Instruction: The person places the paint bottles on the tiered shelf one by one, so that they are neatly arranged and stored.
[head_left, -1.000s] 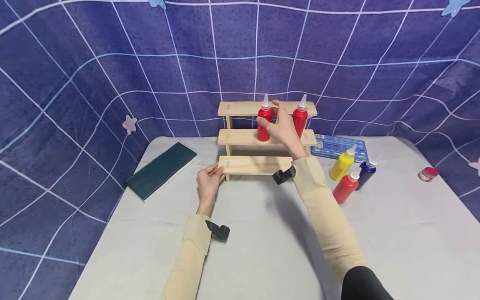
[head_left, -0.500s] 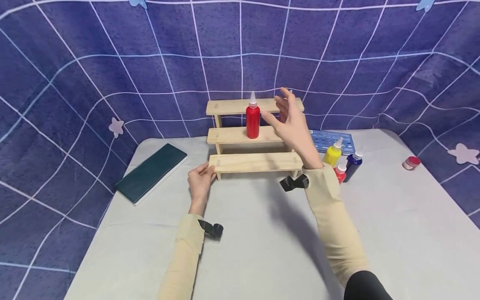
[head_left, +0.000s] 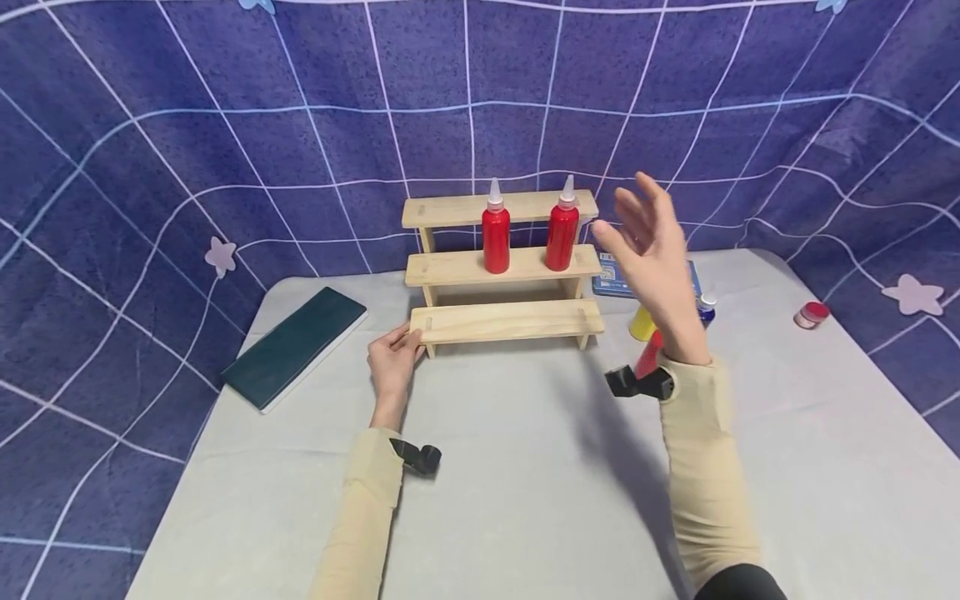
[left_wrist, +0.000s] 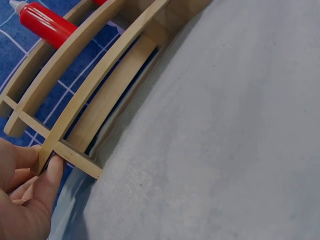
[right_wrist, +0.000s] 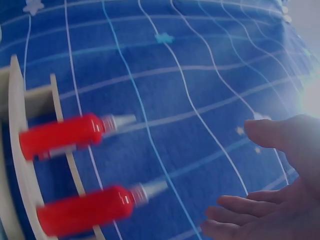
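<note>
A three-tier wooden shelf (head_left: 506, 322) stands at the back of the table. On its middle tier are two upright red squeeze bottles with white nozzle tips, the left red bottle (head_left: 496, 240) and the right red bottle (head_left: 562, 237). My left hand (head_left: 393, 363) pinches the left end of the lowest tier between thumb and fingers, as the left wrist view shows at the shelf's corner (left_wrist: 46, 155). Raised right of the shelf, my right hand (head_left: 654, 258) holds nothing, its thumb and fingers spread apart. The right wrist view shows that hand (right_wrist: 280, 185) apart from both bottles.
Behind and below my right hand, partly hidden, are a yellow bottle (head_left: 642, 324), another red bottle (head_left: 649, 357) and a dark blue bottle (head_left: 707, 308). A blue box (head_left: 611, 277) lies beyond them. A small red-lidded jar (head_left: 812, 315) sits far right; a dark green book (head_left: 296, 348) lies left.
My right hand has let go of the left red bottle on the middle tier and drawn away to the right. My left hand keeps its grip on the shelf.
</note>
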